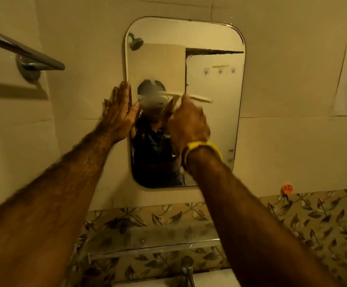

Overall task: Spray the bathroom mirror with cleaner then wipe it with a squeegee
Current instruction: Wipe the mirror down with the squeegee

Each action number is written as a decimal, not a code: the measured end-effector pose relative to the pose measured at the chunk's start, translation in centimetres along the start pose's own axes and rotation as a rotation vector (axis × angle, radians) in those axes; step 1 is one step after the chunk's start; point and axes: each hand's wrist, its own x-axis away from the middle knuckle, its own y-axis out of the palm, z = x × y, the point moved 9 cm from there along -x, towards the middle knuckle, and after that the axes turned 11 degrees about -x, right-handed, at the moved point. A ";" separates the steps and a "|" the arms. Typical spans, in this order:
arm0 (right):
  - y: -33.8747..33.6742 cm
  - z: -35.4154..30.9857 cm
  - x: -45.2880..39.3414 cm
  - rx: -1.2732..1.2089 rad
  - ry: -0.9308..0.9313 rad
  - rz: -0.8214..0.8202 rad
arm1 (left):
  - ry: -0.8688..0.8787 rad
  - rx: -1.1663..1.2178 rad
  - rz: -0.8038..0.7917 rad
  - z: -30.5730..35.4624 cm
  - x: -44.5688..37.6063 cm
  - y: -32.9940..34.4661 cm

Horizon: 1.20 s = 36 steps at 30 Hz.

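Squeegee [191, 97] in my right hand [186, 123] is pale, cream-coloured and blurred, a thin flat bar with a short handle coming down into my fist. My fingers are curled round that handle, and the blade sits against the glass about halfway up the mirror [216, 79], a little right of its middle. A yellow band [203, 150] is round that wrist.

My left hand [119, 112] is flat with the fingers straight and together, pressing on the wall just at the mirror's left edge, holding nothing.

The mirror is a tall rounded rectangle with a thin frame, fixed to cream wall tiles. It reflects a shower head [135, 42], some small wall hooks and my dark shirt. My right hand and forearm cover part of the lower glass. A chrome towel rail [21, 49] is up on the left wall. Below the mirror runs a band of leaf-patterned tiles [317, 214], then a narrow glass shelf [154, 248] and the top of a metal tap [187, 270]. A small orange object [286, 189] sits on the wall to the lower right.

The blade's long axis lies nearly level across the glass, dipping slightly to the right; the handle points down toward me.
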 end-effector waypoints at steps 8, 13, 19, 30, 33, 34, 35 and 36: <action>1.9 -1.2 3.0 0.106 -0.160 -0.022 | -0.051 0.058 0.030 -1.5 1.9 0.0; 3.2 -3.9 -0.1 0.163 -0.259 -0.049 | -0.030 -0.092 0.153 -0.8 2.5 -0.4; 4.4 -3.6 0.9 0.191 -0.366 -0.108 | -0.248 -0.024 0.250 -1.5 3.4 0.7; 4.0 -3.3 -0.1 0.183 -0.311 -0.056 | -0.311 -0.170 0.103 -1.1 3.5 2.7; 3.6 0.1 2.9 0.187 -0.291 -0.127 | -0.282 -0.142 0.103 -1.5 3.8 2.2; 3.3 1.7 4.6 0.197 -0.285 -0.147 | -0.260 -0.133 0.084 -1.8 3.8 2.1; 2.9 3.0 6.1 0.212 -0.287 -0.149 | -0.237 -0.143 0.055 -2.1 3.9 2.2; 2.6 3.9 6.9 0.221 -0.291 -0.142 | -0.221 -0.167 0.019 -2.5 4.0 2.4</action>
